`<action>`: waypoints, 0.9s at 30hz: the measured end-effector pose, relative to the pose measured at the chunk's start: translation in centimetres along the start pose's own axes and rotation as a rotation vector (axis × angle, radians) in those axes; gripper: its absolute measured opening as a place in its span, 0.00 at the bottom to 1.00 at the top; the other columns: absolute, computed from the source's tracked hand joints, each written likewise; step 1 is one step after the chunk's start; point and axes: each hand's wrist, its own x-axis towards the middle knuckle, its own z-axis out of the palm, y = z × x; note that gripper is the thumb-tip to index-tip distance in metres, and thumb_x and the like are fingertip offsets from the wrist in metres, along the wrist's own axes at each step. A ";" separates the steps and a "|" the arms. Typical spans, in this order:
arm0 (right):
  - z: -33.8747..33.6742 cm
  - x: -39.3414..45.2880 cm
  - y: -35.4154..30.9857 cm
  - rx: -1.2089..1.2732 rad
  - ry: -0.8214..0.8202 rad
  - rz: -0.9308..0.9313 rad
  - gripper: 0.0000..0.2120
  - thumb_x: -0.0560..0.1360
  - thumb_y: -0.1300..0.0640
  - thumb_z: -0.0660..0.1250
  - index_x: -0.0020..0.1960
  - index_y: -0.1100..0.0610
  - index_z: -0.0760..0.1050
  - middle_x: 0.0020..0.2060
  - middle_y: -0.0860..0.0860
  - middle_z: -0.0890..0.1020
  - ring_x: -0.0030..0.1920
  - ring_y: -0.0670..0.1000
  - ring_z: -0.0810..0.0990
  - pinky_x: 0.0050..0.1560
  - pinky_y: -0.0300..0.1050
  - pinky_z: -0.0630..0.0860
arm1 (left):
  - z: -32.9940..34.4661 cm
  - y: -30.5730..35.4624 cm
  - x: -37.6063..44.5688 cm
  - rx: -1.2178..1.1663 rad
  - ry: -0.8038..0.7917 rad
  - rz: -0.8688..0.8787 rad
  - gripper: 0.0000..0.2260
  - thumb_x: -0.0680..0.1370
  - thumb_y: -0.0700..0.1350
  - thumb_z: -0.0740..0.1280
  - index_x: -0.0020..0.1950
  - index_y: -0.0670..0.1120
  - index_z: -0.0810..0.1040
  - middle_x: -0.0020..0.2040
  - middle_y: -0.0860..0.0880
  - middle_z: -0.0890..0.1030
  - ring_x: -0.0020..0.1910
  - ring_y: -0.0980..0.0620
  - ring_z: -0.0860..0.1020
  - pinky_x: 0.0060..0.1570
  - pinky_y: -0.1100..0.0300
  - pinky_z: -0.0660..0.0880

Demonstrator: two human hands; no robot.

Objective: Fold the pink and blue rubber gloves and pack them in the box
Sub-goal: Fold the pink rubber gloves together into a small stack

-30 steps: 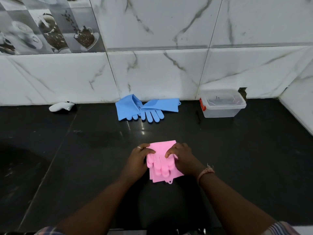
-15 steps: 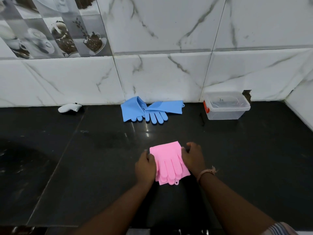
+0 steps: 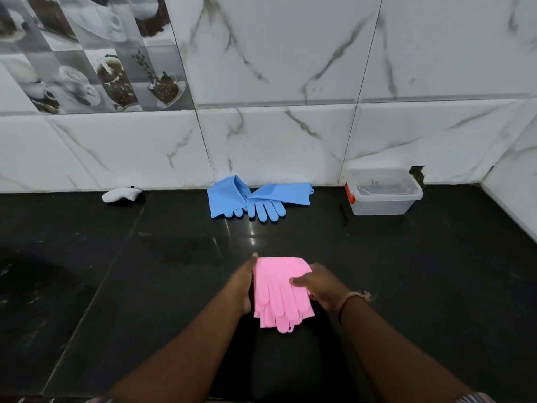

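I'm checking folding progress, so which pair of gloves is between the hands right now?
The pink gloves, folded on the near counter between both hands. The blue gloves lie untouched by the wall.

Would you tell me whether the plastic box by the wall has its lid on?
Lid on: the clear lid sits flat over the box, with a red latch at its left end.

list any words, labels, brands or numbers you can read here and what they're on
None can be read with certainty.
Clear plastic box: a small dark handwritten mark on its lid, too small and blurred to read.
Coffee-cup picture tiles: images only, no lettering.
Pink gloves, blue gloves, white object: no print visible.
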 end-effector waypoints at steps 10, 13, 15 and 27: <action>-1.0 -0.6 1.3 0.476 -0.261 -0.052 0.20 0.74 0.64 0.70 0.66 0.62 0.75 0.59 0.63 0.83 0.60 0.64 0.82 0.63 0.66 0.75 | -0.8 0.3 0.7 0.068 -0.172 0.056 0.23 0.80 0.56 0.70 0.66 0.40 0.79 0.57 0.37 0.86 0.59 0.36 0.84 0.67 0.36 0.75; -1.1 -0.9 1.3 0.521 -0.355 -0.036 0.24 0.76 0.56 0.70 0.70 0.61 0.73 0.64 0.63 0.79 0.65 0.64 0.78 0.67 0.66 0.72 | -0.5 0.4 0.9 -0.044 -0.163 0.038 0.24 0.81 0.55 0.69 0.68 0.36 0.78 0.58 0.34 0.85 0.60 0.35 0.83 0.64 0.38 0.77; -0.8 -1.0 1.5 0.503 -0.418 0.008 0.24 0.78 0.51 0.67 0.71 0.60 0.72 0.66 0.64 0.77 0.67 0.66 0.75 0.67 0.67 0.71 | 0.5 0.7 0.7 -0.110 -0.141 0.035 0.25 0.82 0.55 0.67 0.68 0.35 0.77 0.53 0.34 0.86 0.55 0.36 0.83 0.54 0.40 0.80; -2.1 -1.1 0.0 0.279 -0.234 -0.133 0.20 0.75 0.56 0.74 0.65 0.51 0.75 0.58 0.54 0.84 0.59 0.56 0.83 0.54 0.57 0.82 | -0.2 1.1 0.8 -0.092 -0.319 -0.080 0.23 0.75 0.32 0.71 0.70 0.34 0.74 0.62 0.32 0.81 0.62 0.34 0.81 0.60 0.38 0.80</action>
